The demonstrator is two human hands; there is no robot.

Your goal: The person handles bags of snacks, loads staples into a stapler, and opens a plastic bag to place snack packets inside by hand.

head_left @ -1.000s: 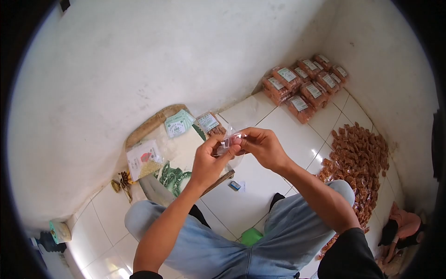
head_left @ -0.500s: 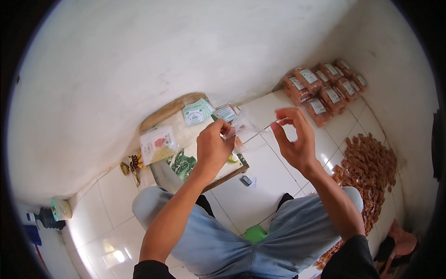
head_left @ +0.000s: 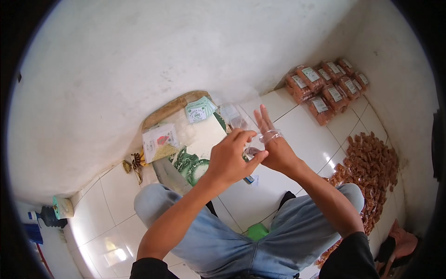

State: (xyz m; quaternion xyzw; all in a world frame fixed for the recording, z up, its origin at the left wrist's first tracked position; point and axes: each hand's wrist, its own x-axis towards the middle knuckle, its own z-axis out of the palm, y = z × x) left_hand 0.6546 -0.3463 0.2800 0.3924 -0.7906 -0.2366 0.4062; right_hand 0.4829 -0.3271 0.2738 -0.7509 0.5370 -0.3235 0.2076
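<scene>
My right hand point(head_left: 278, 148) is open, its fingers stretched upward, with the rim of a clear plastic bag point(head_left: 268, 135) around them. My left hand point(head_left: 232, 157) curls against the near side of this bag, thumb and fingers on the film. Exactly where the left fingertips grip is hard to see through the clear plastic. Beneath the hands lies a low board with a green and white pattern point(head_left: 203, 136). Green printed labels point(head_left: 198, 113) rest on its far part, beside a pack of clear bags with a red print point(head_left: 160, 141).
Labelled packs of reddish-brown goods point(head_left: 333, 93) are stacked in the far right corner. Small brown pieces point(head_left: 371, 160) are heaped on the tiled floor at right. Bananas point(head_left: 139, 160) lie left of the board; a small blue object point(head_left: 250, 179) sits near its edge.
My right hand has come left, its fingers straightening from a pinch into the bag's mouth. My left hand has moved right and down. A labelled pack behind the bag is less visible.
</scene>
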